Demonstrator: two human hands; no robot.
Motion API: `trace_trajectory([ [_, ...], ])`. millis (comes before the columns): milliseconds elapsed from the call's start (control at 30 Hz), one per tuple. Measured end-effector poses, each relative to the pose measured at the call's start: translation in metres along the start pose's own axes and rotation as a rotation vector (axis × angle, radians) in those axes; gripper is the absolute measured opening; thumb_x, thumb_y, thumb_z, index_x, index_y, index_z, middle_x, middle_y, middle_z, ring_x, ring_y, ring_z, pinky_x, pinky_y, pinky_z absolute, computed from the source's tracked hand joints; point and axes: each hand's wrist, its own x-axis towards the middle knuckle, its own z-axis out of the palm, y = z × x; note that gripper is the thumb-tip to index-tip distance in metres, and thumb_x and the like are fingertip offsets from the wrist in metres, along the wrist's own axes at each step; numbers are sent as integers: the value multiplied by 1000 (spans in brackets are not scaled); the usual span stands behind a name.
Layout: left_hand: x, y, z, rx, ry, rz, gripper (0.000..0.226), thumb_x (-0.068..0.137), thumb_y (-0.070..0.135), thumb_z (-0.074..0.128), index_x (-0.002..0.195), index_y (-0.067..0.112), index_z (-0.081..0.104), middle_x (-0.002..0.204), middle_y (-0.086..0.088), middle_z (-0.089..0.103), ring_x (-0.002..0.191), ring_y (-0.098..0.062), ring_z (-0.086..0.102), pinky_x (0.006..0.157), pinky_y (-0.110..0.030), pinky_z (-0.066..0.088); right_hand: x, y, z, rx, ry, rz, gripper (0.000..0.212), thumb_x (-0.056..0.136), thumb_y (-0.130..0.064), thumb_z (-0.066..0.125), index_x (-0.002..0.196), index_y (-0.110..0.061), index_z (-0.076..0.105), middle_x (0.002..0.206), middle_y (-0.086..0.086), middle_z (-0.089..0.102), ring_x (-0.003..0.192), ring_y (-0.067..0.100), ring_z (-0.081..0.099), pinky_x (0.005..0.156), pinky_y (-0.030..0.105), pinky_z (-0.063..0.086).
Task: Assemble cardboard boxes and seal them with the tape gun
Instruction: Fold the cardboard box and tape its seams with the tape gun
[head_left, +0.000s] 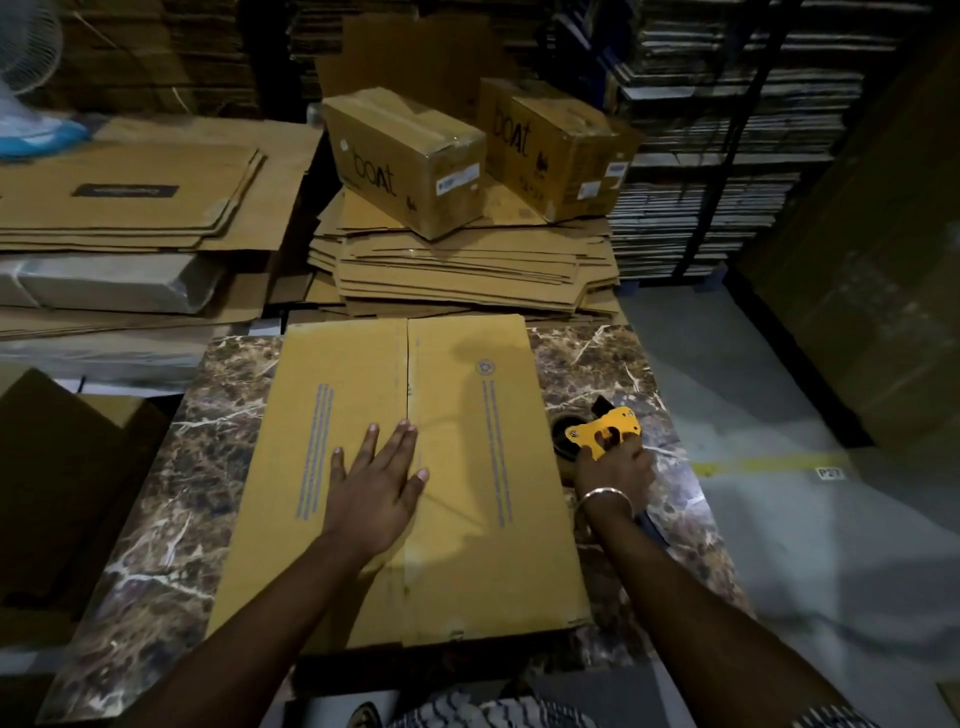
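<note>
A cardboard box (467, 519) stands on the marble-patterned table (171, 493), its two top flaps folded down and meeting at a centre seam with no tape visible on it. My left hand (376, 486) presses flat on the flaps, fingers straight, just left of the seam. To the right of the box my right hand (615, 467) grips the handle of a yellow tape gun (597, 431), which sits low beside the box's right side over the table. A metal bangle circles my right wrist.
Beyond the table lies a stack of flattened cartons (467, 270) with two taped "boat" boxes (410, 156) on top. More flat cardboard (130, 197) is piled at the left. Shelves of stacked sheets (727, 156) stand at the right, and grey floor (779, 519) lies beside the table.
</note>
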Motion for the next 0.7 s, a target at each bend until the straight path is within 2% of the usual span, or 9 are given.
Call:
trace_trajectory([
  [67, 0, -1, 1, -3, -1, 1, 79, 89, 72, -4, 159, 35, -2, 161, 21, -9, 153, -17, -10, 119, -57, -3, 10, 25, 2, -128, -10, 146, 74, 80, -35, 73, 139, -7, 39, 140, 22, 42, 128, 42, 44, 96, 55, 42],
  [133, 0, -2, 2, -24, 8, 4, 80, 89, 73, -3, 159, 35, 0, 160, 21, -8, 153, -17, -9, 119, -57, -2, 20, 47, 10, -167, -63, 216, 74, 75, -47, 75, 134, -11, 49, 134, 18, 51, 122, 40, 52, 97, 54, 46],
  [200, 0, -2, 2, -25, 12, 2, 81, 89, 74, -2, 160, 34, 1, 160, 21, -7, 153, -16, -9, 119, -58, -1, 35, 62, 20, -214, -148, 192, 56, 77, -55, 70, 116, -16, 64, 119, 14, 64, 109, 36, 63, 91, 45, 54],
  [267, 0, -2, 1, -25, 17, -1, 82, 89, 74, -1, 160, 34, 4, 162, 20, -4, 154, -16, -7, 119, -57, 0, 46, 70, 27, -266, -243, 180, 47, 82, -56, 65, 111, -18, 67, 116, 13, 67, 106, 34, 65, 90, 43, 54],
  [333, 0, -2, 0, -48, 46, -7, 81, 90, 74, 5, 160, 33, 13, 165, 17, 6, 154, -16, 0, 119, -58, 4, 49, 76, 31, -255, -278, 179, 49, 82, -56, 68, 114, -19, 66, 117, 13, 67, 106, 35, 66, 90, 45, 53],
  [433, 0, -1, -2, -97, 95, -17, 78, 91, 74, 14, 156, 33, 27, 163, 14, 25, 153, -16, 11, 119, -57, 9, 41, 80, 28, -220, -229, 85, 58, 85, -57, 69, 122, -13, 58, 118, 17, 64, 106, 39, 64, 89, 46, 52],
  [533, 0, -1, -2, -105, 103, -22, 76, 91, 73, 17, 154, 33, 31, 161, 15, 29, 153, -15, 14, 119, -57, 10, 32, 82, 28, -243, -206, 10, 60, 91, -60, 59, 121, -9, 57, 115, 20, 64, 104, 40, 64, 84, 45, 52],
  [600, 0, -1, -1, -97, 114, -17, 73, 93, 71, 20, 153, 32, 33, 160, 14, 31, 152, -16, 16, 118, -58, 11, 29, 77, 28, -179, -188, -21, 61, 92, -63, 54, 122, -10, 57, 107, 20, 66, 96, 39, 65, 73, 42, 52],
  [700, -1, -2, 0, -102, 135, 30, 67, 97, 66, 15, 153, 34, 35, 159, 16, 32, 152, -12, 16, 117, -60, 11, 26, 55, 23, -77, -187, -71, 62, 95, -61, 51, 117, -4, 60, 104, 24, 67, 93, 42, 65, 64, 37, 40],
])
